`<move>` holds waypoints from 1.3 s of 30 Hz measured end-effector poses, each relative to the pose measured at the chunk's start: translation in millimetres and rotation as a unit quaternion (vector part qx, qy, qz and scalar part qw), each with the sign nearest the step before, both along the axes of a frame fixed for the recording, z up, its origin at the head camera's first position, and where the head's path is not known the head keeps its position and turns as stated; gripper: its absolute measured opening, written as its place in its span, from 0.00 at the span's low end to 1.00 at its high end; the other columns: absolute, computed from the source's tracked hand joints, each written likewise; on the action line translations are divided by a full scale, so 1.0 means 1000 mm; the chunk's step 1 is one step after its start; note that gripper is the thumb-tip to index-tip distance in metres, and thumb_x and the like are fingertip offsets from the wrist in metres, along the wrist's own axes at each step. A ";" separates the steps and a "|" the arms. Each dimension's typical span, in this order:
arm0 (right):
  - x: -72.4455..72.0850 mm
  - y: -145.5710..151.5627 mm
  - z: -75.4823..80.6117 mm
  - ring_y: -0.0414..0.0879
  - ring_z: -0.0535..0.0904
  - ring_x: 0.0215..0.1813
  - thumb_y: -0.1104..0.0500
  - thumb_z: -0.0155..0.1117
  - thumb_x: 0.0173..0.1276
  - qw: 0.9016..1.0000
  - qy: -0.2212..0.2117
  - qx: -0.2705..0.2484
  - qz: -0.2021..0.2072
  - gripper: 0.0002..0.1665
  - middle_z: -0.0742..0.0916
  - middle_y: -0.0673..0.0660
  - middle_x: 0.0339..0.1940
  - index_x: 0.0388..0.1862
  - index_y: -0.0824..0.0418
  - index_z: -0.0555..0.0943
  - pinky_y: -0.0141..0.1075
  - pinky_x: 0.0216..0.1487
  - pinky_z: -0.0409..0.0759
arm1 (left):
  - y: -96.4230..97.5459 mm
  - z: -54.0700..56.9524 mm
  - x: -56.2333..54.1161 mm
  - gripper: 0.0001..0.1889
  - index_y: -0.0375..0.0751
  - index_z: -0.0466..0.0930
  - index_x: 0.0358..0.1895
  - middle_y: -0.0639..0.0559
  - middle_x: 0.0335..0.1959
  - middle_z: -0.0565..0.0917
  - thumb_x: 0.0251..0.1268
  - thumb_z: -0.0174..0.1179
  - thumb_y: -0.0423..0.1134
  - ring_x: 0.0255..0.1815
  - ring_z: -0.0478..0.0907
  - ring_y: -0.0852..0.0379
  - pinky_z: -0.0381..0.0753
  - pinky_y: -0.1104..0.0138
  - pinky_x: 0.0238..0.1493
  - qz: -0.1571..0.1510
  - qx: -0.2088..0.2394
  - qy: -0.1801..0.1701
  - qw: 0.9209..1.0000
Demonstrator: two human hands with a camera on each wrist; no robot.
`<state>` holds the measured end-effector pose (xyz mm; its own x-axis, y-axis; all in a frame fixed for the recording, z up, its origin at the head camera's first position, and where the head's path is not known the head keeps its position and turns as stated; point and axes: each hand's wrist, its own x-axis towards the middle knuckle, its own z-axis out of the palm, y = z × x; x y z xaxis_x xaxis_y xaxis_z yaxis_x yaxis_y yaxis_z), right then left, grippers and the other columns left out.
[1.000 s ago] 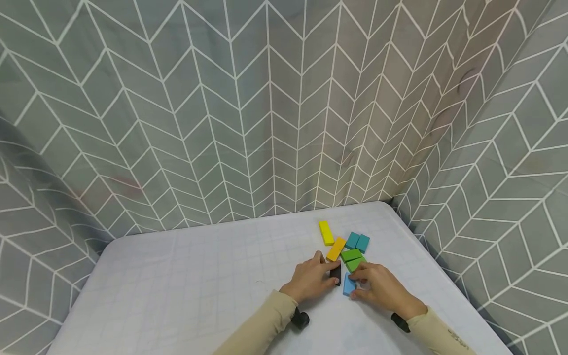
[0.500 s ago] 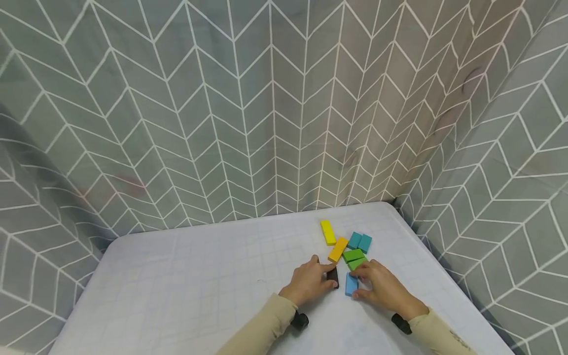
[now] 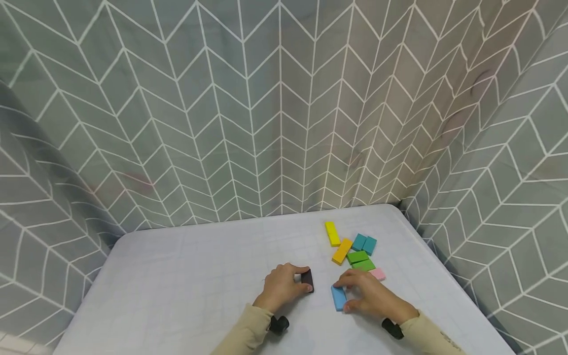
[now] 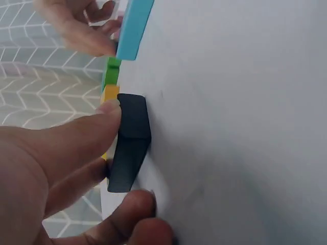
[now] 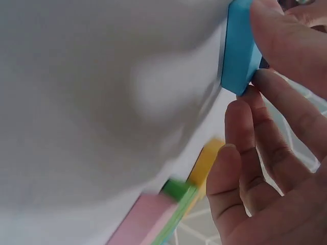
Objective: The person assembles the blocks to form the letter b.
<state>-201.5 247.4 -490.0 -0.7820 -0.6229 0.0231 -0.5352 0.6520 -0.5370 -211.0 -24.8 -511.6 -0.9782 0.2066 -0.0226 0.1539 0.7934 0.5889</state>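
My left hand (image 3: pixel 284 286) holds a black block (image 3: pixel 307 281) between thumb and fingers, at the table surface. Seen from the left wrist, the thumb lies against one end of this dark block (image 4: pixel 132 120). To its right, my right hand (image 3: pixel 374 295) pinches a light blue block (image 3: pixel 338 299) by its two ends. The right wrist view has that blue block (image 5: pixel 238 48) between thumb and fingertips, low over the white cloth or touching it; I cannot tell which. A gap separates the two held blocks.
Behind the right hand lie a yellow block (image 3: pixel 332 233), an orange block (image 3: pixel 342 251), two teal blocks (image 3: pixel 359 241), two green blocks (image 3: pixel 358 257) and a pink block (image 3: pixel 378 274). The white-covered table (image 3: pixel 191 286) ends at a patterned curtain (image 3: pixel 266 123).
My left hand has moved left with the black block, away from the green and orange ones. My right hand has drawn the blue block slightly left and nearer me, uncovering the pink block.
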 end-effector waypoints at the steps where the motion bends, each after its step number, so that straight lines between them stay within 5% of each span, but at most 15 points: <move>1: 0.000 -0.004 -0.001 0.39 0.79 0.52 0.50 0.84 0.60 1.000 -0.009 -0.001 0.003 0.27 0.86 0.42 0.53 0.58 0.49 0.89 0.39 0.57 0.82 | -0.004 0.001 0.001 0.25 0.56 0.91 0.58 0.43 0.59 0.89 0.55 0.81 0.51 0.54 0.86 0.38 0.82 0.51 0.37 0.009 0.002 -0.002 1.000; 18: 0.000 -0.060 -0.002 0.34 0.80 0.51 0.51 0.82 0.62 0.996 -0.043 -0.032 0.075 0.27 0.85 0.40 0.50 0.61 0.51 0.89 0.33 0.55 0.83 | -0.052 0.000 0.015 0.26 0.55 0.91 0.58 0.39 0.54 0.91 0.53 0.82 0.53 0.51 0.88 0.36 0.83 0.52 0.34 0.074 -0.004 0.036 0.997; 25: 0.004 -0.081 -0.003 0.33 0.80 0.51 0.55 0.82 0.63 0.994 -0.040 -0.051 0.091 0.28 0.84 0.41 0.48 0.62 0.55 0.88 0.30 0.53 0.82 | -0.057 -0.001 0.016 0.27 0.54 0.90 0.60 0.39 0.55 0.91 0.55 0.80 0.53 0.50 0.88 0.35 0.84 0.50 0.36 0.067 -0.012 0.037 0.997; 28: 0.007 -0.089 -0.004 0.33 0.81 0.51 0.55 0.82 0.63 0.993 -0.045 -0.058 0.090 0.28 0.84 0.41 0.48 0.62 0.55 0.88 0.31 0.54 0.83 | -0.059 -0.004 0.018 0.27 0.54 0.89 0.61 0.43 0.43 0.93 0.57 0.79 0.53 0.37 0.87 0.47 0.79 0.58 0.29 0.055 -0.008 0.050 0.997; 32: 0.010 -0.095 -0.007 0.32 0.81 0.52 0.53 0.82 0.63 0.994 -0.055 -0.059 0.078 0.28 0.86 0.41 0.51 0.63 0.53 0.88 0.32 0.55 0.83 | -0.066 -0.015 0.025 0.27 0.52 0.87 0.64 0.60 0.19 0.80 0.62 0.76 0.54 0.20 0.68 0.67 0.65 0.69 0.20 0.034 0.026 0.079 0.996; 39: 0.012 -0.098 -0.013 0.33 0.83 0.47 0.50 0.86 0.58 0.994 -0.055 -0.081 0.038 0.33 0.86 0.49 0.55 0.62 0.58 0.86 0.31 0.50 0.84 | -0.074 -0.025 0.034 0.31 0.43 0.84 0.67 0.61 0.23 0.85 0.64 0.75 0.51 0.20 0.67 0.71 0.68 0.72 0.24 0.047 0.105 0.092 0.989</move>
<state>-189.7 149.8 -502.8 -0.7356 -0.6759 0.0458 -0.5130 0.5115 -0.6894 -176.7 -99.2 -536.3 -0.9768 0.0965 0.1911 0.2055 0.6726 0.7109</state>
